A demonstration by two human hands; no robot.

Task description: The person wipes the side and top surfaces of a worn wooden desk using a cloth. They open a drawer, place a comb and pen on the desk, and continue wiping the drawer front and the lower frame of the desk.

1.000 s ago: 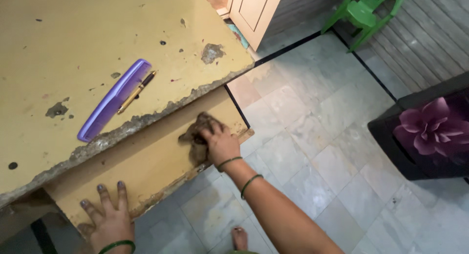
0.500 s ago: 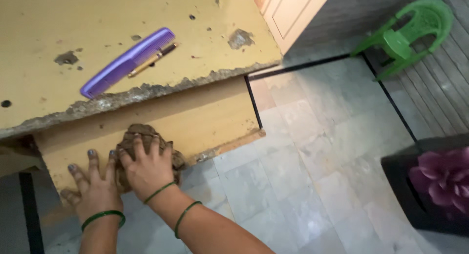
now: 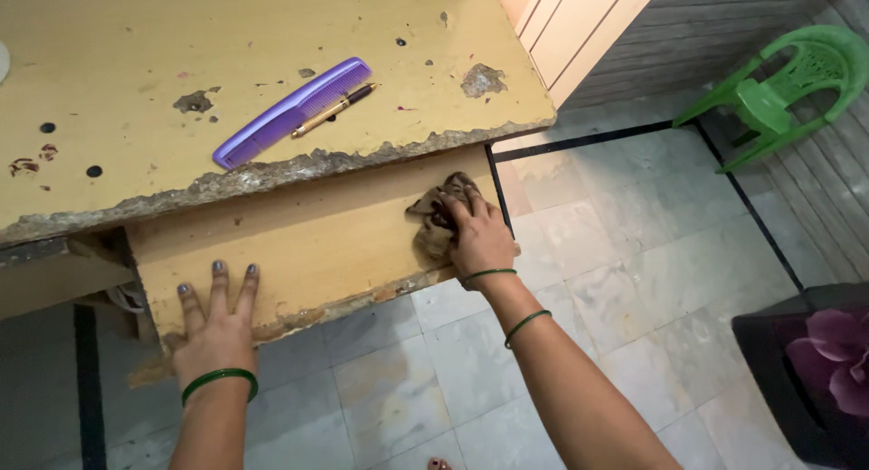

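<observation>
A worn yellow table (image 3: 226,36) has a lower pull-out wooden shelf (image 3: 326,244) under its chipped front edge. My right hand (image 3: 480,239) presses a crumpled brown cloth (image 3: 434,212) onto the right end of that shelf. My left hand (image 3: 215,330) lies flat with fingers spread on the shelf's left front edge and holds nothing. Green bangles sit on both wrists.
A purple comb (image 3: 290,113) and a dark pen with gold trim (image 3: 333,110) lie on the tabletop near its front edge. A green plastic chair (image 3: 778,90) stands at the far right. A dark box with a purple flower (image 3: 828,361) sits on the tiled floor at the lower right.
My right hand has slid the cloth from the shelf's left part, beside my left hand, over to its right end. The view has shifted too.
</observation>
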